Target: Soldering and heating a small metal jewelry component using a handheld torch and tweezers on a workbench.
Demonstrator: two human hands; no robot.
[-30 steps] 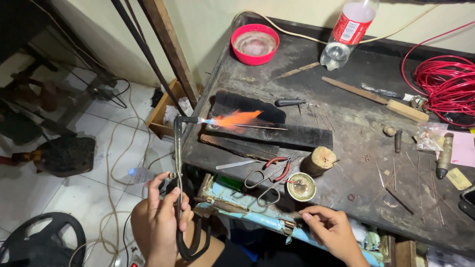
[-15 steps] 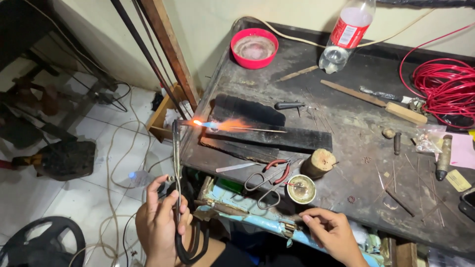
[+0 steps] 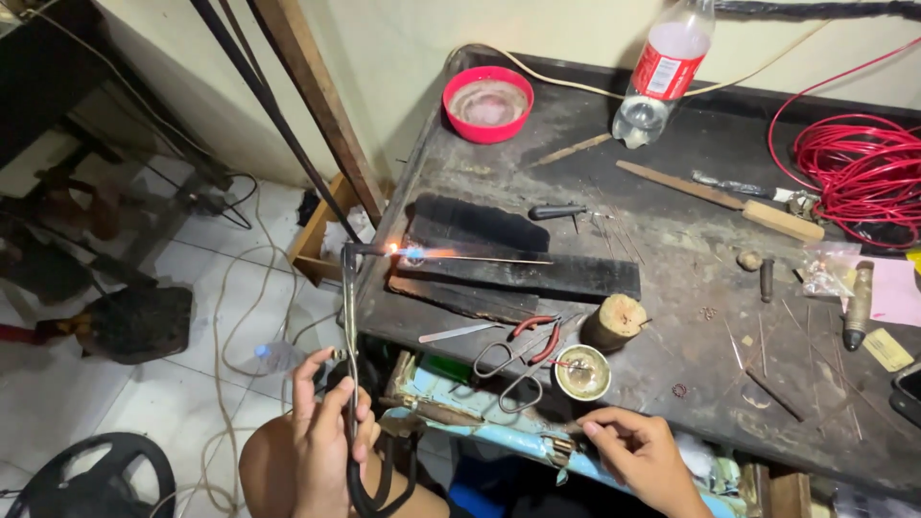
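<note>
My left hand (image 3: pixel 326 436) grips the handle of a gas torch (image 3: pixel 349 317) with a black hose looped below it. The torch's thin metal pipe rises to a bent tip at the bench's left edge. A small blue and orange flame (image 3: pixel 414 253) blows right along a thin wire (image 3: pixel 499 259) lying on a charred black block (image 3: pixel 537 276). My right hand (image 3: pixel 645 456) rests at the bench's front edge with its fingers curled and nothing visible in it, just below a small round tin (image 3: pixel 582 372).
Scissors (image 3: pixel 504 369), red-handled pliers (image 3: pixel 539 334) and a wooden stub (image 3: pixel 614 321) lie near the front. Farther back are a red bowl (image 3: pixel 487 104), a plastic bottle (image 3: pixel 662 77), a wood-handled file (image 3: pixel 729 200) and a red wire coil (image 3: pixel 863 173). Cables cross the tiled floor at left.
The flame has shrunk from a broad orange plume to a short blue and orange jet, and the torch tip has dropped slightly toward the block. My right hand has barely moved.
</note>
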